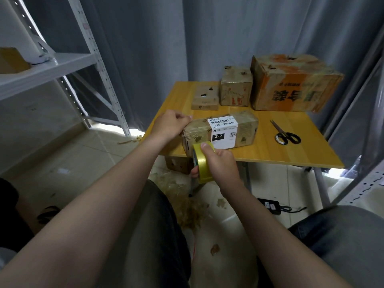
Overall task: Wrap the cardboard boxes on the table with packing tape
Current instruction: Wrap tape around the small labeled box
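**A:** Where does the box lie from the roll?

**B:** The labelled box (220,129) sits by the near edge of the surface (291,146), at 12 o'clock from the tape roll (202,163). Its long axis runs 9 to 3. The right hand (220,163) grips the roll just beside the box's near-left corner.

**A:** And the left hand (170,123)?

**B:** It's at the box's 9 o'clock end, fingers curled. Whether it pinches a tape end, I cannot tell. Any strip between roll and box is too faint.

Centre frame: labelled box (220,129) lying flat; yellow tape roll (202,163) overlapping its lower-left corner; flat box (204,98), taller box (235,89), large box (291,84) sitting upper right.
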